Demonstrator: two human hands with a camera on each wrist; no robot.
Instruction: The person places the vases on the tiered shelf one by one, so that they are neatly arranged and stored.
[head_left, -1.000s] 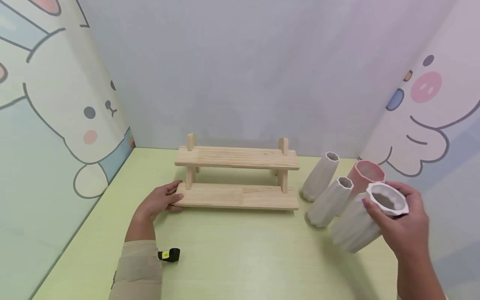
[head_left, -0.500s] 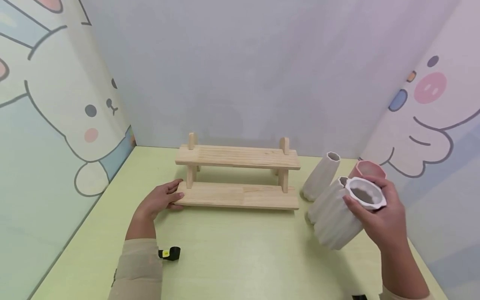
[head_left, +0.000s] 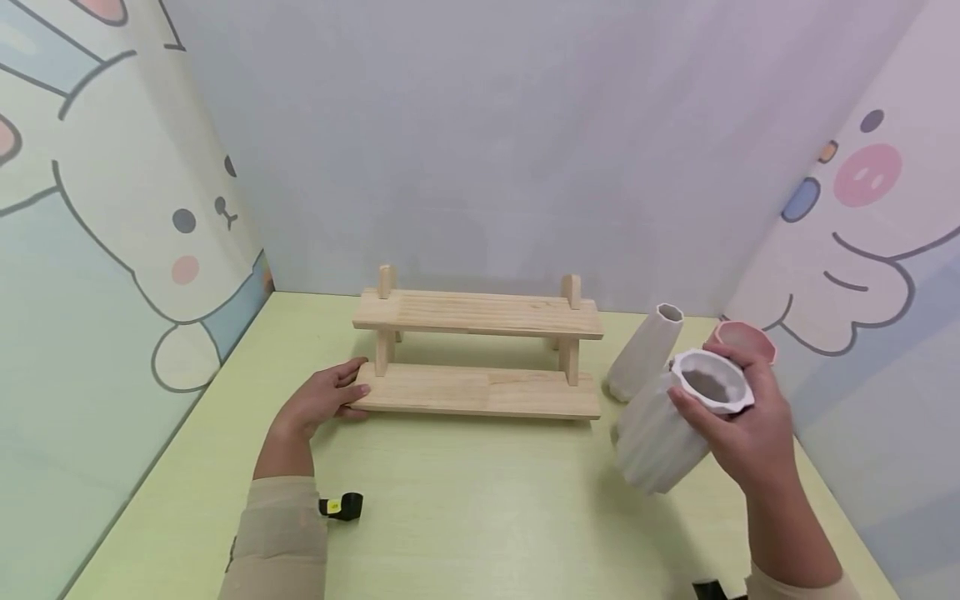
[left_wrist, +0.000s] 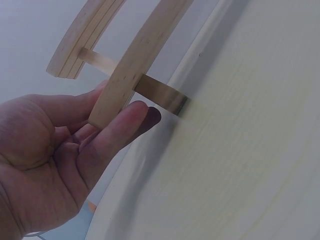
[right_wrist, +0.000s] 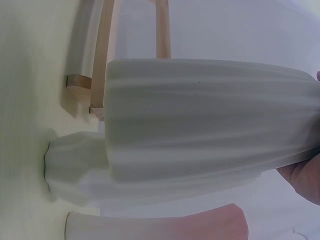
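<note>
My left hand [head_left: 321,402] grips the left end of a two-tier wooden shelf rack [head_left: 480,392]. In the left wrist view, its thumb and fingers pinch the end of the lower board [left_wrist: 132,65]. At the right, my right hand [head_left: 753,429] holds a wide white fluted vase [head_left: 663,437] near its rim, tilted and lifted off the table. A narrow white vase [head_left: 647,354] stands behind it. The held vase hides a second narrow white vase in the head view; part of a white vase [right_wrist: 75,167] shows beyond it in the right wrist view.
A pink vase [head_left: 750,340] stands behind my right hand, mostly covered; its lower part looks white in the right wrist view. The light green table [head_left: 465,508] meets a grey back wall [head_left: 480,167] and side walls with cartoon animals.
My right hand has carried the wide white vase leftward toward the rack, so that it now covers the nearer narrow vase. My left hand keeps its grip on the rack.
</note>
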